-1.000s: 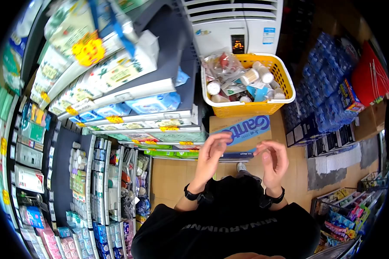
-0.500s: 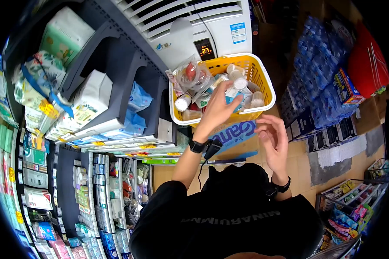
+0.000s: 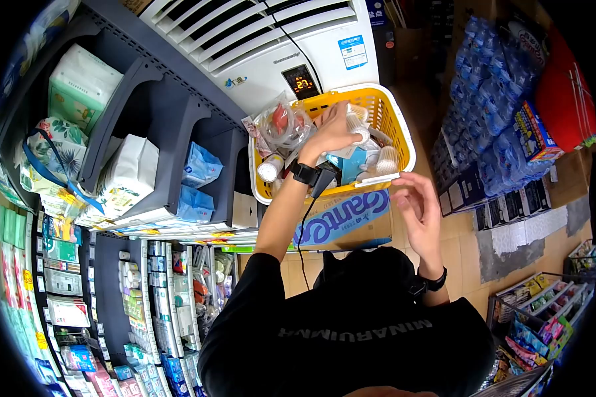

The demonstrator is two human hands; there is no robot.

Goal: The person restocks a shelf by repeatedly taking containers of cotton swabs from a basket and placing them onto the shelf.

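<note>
My left hand (image 3: 334,130) reaches into a yellow plastic basket (image 3: 381,102) with a white rim. Its fingers are spread over the contents and the thumb stands apart; the fingertips are partly hidden among the items. Beside it lie a clear plastic bag (image 3: 281,126) with something red inside, a white cylindrical container (image 3: 270,168), a blue package (image 3: 353,164) and a stack of pale ribbed cups (image 3: 387,159). My right hand (image 3: 418,205) hovers off the basket's near right corner, fingers loosely curved, thumb apart, holding nothing.
The basket sits above a cardboard box (image 3: 367,228) with purple lettering, against a white air conditioner (image 3: 258,59). Grey shelves (image 3: 172,86) with tissue packs stand on the left. Bottled-water packs (image 3: 487,119) are piled on the right, and a snack rack (image 3: 536,317) stands lower right.
My left hand has moved farther into the basket, exposing more of the blue package. My right hand has hardly moved. The view has shifted slightly.
</note>
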